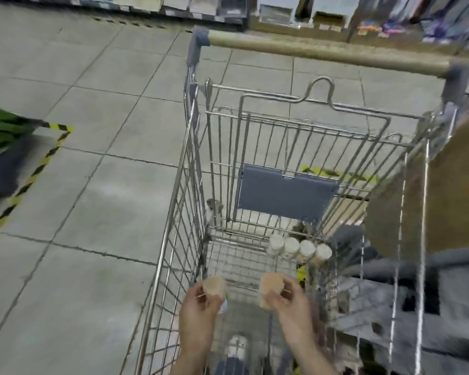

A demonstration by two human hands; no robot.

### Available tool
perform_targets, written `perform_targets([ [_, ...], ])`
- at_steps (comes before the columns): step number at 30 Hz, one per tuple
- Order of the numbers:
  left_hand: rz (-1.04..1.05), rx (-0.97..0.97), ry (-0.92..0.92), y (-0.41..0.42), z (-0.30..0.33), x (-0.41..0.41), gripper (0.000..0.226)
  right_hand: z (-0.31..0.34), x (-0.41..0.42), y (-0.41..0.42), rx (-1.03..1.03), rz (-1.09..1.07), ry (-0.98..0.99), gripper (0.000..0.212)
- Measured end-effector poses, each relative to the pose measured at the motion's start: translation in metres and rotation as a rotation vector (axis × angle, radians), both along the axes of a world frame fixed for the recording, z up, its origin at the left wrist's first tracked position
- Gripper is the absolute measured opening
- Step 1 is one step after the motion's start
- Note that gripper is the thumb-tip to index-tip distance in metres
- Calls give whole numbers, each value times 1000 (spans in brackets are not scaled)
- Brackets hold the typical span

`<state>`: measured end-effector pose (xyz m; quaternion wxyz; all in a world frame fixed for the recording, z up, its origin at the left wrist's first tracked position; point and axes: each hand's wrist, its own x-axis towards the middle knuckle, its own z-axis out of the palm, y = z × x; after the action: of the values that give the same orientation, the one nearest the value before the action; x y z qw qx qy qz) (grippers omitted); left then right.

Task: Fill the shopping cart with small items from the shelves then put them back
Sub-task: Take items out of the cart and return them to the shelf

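Shelf goods (276, 9) blurred — forearms cut off at bottom edge

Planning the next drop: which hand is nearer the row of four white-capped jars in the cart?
Right. The right hand, holding a small jar, sits just below the row of four jars. The left hand, gripping another jar, is farther off, by the cart's left wall.
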<state>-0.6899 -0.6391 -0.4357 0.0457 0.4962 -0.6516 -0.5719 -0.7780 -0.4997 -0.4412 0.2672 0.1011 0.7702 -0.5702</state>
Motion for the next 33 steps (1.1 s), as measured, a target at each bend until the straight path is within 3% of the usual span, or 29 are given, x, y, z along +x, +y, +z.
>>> perform_targets([
  [7, 26, -83, -49, -28, -100, -69, 38, -98, -59, -47, 6, 171, 14, 34],
  [17, 141, -217, -100, -47, -178, -129, 36, -185, -101, -103, 119, 291, 113, 44],
  [25, 142, -283, -86, -56, -201, -139, 33, -208, -103, -130, 50, 195, 160, 40],
  [29, 186, -303, -75, -56, -204, -140, 27, -213, -102, -141, 55, 171, 167, 48],
  [33, 201, -296, -80, -58, -205, -141, 28, -211, -102, -145, 52, 140, 172, 40],
])
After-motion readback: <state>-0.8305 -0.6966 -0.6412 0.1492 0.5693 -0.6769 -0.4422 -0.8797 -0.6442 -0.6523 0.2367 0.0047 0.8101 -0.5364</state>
